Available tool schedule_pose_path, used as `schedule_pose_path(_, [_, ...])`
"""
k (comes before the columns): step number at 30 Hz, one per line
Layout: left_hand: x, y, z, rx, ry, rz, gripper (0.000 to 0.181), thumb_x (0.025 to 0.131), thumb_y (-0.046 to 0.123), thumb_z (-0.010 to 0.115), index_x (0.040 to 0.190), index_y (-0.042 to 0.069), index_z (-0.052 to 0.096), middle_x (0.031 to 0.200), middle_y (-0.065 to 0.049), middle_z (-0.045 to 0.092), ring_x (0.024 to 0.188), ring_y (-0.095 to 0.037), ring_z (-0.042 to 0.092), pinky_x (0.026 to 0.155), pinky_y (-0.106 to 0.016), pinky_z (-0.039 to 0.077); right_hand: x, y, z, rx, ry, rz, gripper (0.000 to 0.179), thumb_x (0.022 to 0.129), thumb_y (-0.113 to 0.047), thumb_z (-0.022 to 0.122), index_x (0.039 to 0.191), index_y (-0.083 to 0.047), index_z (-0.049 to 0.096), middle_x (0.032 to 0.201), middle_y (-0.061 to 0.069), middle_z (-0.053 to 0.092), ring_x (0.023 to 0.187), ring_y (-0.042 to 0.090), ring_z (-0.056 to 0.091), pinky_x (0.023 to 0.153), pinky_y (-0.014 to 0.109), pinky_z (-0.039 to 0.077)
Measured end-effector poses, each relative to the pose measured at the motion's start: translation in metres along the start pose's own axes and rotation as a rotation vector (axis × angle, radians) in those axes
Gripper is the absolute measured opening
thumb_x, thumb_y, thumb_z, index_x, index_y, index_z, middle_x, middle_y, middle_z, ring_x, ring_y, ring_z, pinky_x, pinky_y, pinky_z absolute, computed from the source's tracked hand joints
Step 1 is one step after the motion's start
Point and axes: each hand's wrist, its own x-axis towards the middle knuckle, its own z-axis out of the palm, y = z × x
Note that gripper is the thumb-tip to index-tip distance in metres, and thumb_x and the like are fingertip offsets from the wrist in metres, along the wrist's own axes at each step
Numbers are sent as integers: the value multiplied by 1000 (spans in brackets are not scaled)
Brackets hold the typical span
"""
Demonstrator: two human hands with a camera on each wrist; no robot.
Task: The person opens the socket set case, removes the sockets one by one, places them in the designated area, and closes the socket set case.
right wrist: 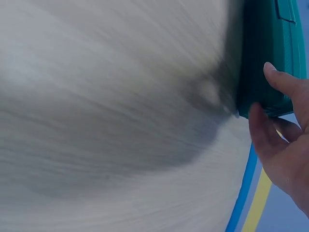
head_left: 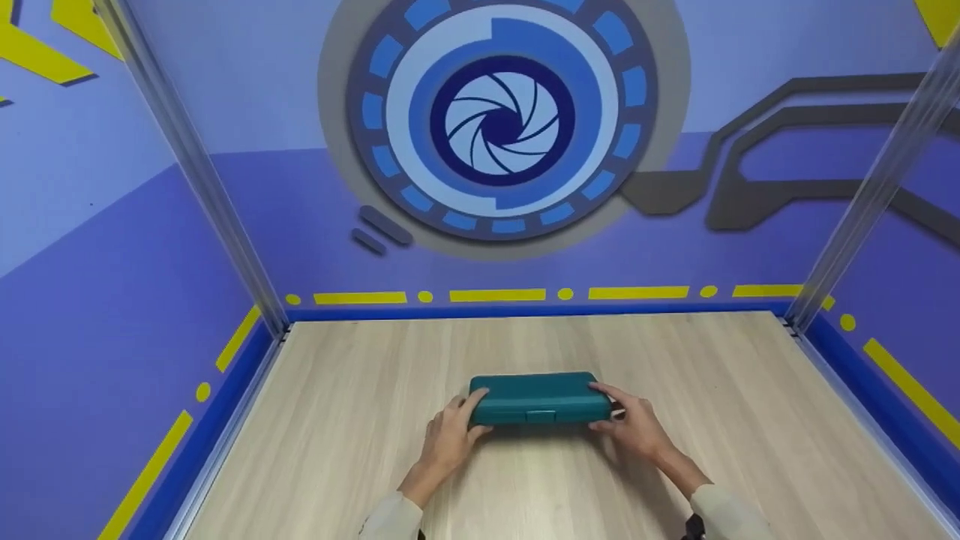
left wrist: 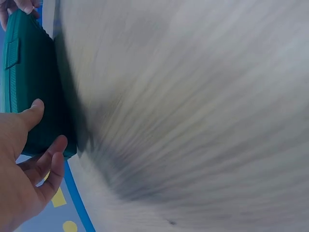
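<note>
A closed dark green plastic case (head_left: 540, 394) with a front latch (head_left: 541, 416) lies crosswise between both hands over the middle of the tabletop. Its left end is gripped by my left hand (head_left: 448, 435), thumb on the near side and fingers around the end. At the opposite end my right hand (head_left: 637, 429) holds it the same way. In the left wrist view the thumb presses the case (left wrist: 36, 82) near its lower end. The right wrist view has the thumb on the case (right wrist: 263, 58) and fingers curled by its corner. Whatever the case contains is hidden.
The light wooden table (head_left: 337, 420) is bounded by a blue and purple back wall (head_left: 255, 225) and matching side walls. Metal posts (head_left: 202, 172) stand at the back corners. Shadows of the case and hands fall on the wood.
</note>
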Motion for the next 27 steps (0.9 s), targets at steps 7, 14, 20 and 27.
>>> schedule_pose_path(7, [4,0,-1,27,-14,-6,59,90,28,78,144,21,56,119,-17,67,99,-34,72,73,-47,57,-2,-8,3,-182,61,-102,59,81,-10,86,136,-9,64,144,22,56,135,45,49,109,68,34])
schedule_pose_path(14, [4,-5,-5,41,15,12,60,87,27,80,142,20,56,116,-14,67,96,-32,72,70,-44,56,15,-27,25,-314,6,-298,52,84,-25,85,132,-16,67,134,11,66,128,37,57,107,64,39])
schedule_pose_path(20, [7,-6,-2,32,-5,37,60,89,30,79,143,20,56,117,-14,67,97,-31,72,73,-43,56,23,-37,32,-499,-41,-337,53,86,-40,81,134,-22,67,131,5,69,123,31,62,105,61,43])
schedule_pose_path(27, [5,-7,-2,32,-19,31,61,88,28,80,142,20,56,117,-13,66,97,-29,72,76,-45,57,30,-34,32,-884,51,-755,53,84,-48,81,124,-14,73,109,6,78,95,24,76,75,41,61])
